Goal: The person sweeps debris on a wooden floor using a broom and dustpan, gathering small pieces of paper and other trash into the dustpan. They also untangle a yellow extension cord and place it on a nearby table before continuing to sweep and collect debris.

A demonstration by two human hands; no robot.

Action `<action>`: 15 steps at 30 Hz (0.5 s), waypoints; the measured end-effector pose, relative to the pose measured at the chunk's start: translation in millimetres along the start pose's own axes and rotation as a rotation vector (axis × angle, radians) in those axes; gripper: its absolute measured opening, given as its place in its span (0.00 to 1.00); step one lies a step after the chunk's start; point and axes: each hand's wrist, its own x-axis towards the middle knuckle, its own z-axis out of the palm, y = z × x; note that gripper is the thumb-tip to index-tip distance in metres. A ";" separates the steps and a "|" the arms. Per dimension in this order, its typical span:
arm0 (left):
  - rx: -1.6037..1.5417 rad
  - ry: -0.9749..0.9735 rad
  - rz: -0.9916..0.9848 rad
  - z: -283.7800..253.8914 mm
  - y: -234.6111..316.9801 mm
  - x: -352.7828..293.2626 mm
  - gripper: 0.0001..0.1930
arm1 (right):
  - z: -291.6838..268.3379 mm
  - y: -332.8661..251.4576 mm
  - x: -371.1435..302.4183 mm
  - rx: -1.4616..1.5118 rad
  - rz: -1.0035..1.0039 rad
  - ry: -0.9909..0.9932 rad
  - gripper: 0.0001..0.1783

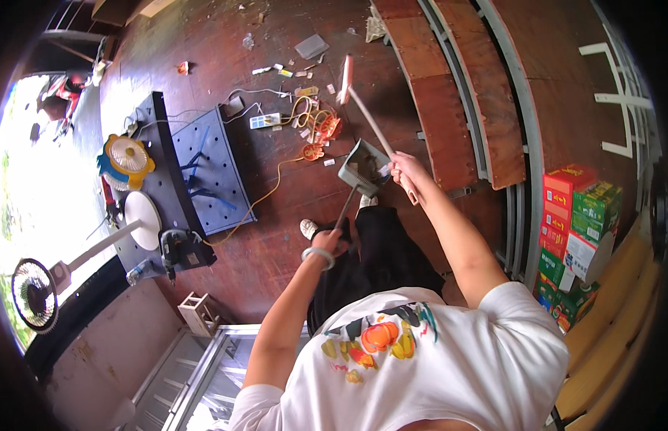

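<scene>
My right hand (409, 172) is closed round the pale pink handle of a broom (373, 118). The broom's narrow head (346, 77) is beyond the hand, over the floor and pointing away from me. My left hand (332, 243), with a pale bangle on the wrist, grips the thin handle of a grey-green dustpan (353, 177). This dustpan lies just ahead of my shoes (309, 229), and some dark debris shows inside it. Between the broom head and the blue workbench are scattered paper scraps (285, 72) and an orange cord bundle (327, 128).
A white-and-blue power strip (266, 121) with cords lies on the reddish floor. At left, a blue perforated bench (213, 169) carries a power drill (177, 248) and a yellow fan (129, 154). Wooden boards on metal rails (427, 86) run along the right, near stacked cartons (574, 233).
</scene>
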 end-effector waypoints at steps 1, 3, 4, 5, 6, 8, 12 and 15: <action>-0.003 -0.025 0.022 12.2 11.3 6.5 0.16 | 2.4 2.3 3.4 0.000 -0.038 0.002 0.05; -0.104 -0.108 -0.012 34.7 19.6 35.5 0.17 | 13.1 -0.9 -10.9 -0.093 -0.068 0.008 0.07; -0.199 -0.170 -0.066 44.8 15.8 57.1 0.17 | 18.3 -1.2 -20.4 -0.132 -0.083 0.017 0.10; -0.238 -0.225 -0.120 56.2 29.7 54.8 0.18 | 10.9 0.7 -24.0 -0.149 -0.089 0.045 0.12; -0.283 -0.273 -0.172 65.2 43.1 49.9 0.19 | 10.7 -2.7 -34.2 -0.155 -0.082 0.076 0.15; -0.115 -0.375 -0.143 81.8 44.6 66.2 0.22 | 7.6 -3.2 -46.1 -0.209 -0.082 0.095 0.19; 0.025 -0.563 -0.207 84.3 58.0 58.7 0.31 | -4.2 -4.2 -61.0 -0.189 -0.048 0.131 0.22; 0.125 -0.498 -0.146 48.6 67.9 55.8 0.31 | 11.8 -9.3 -59.5 -0.228 0.013 0.206 0.20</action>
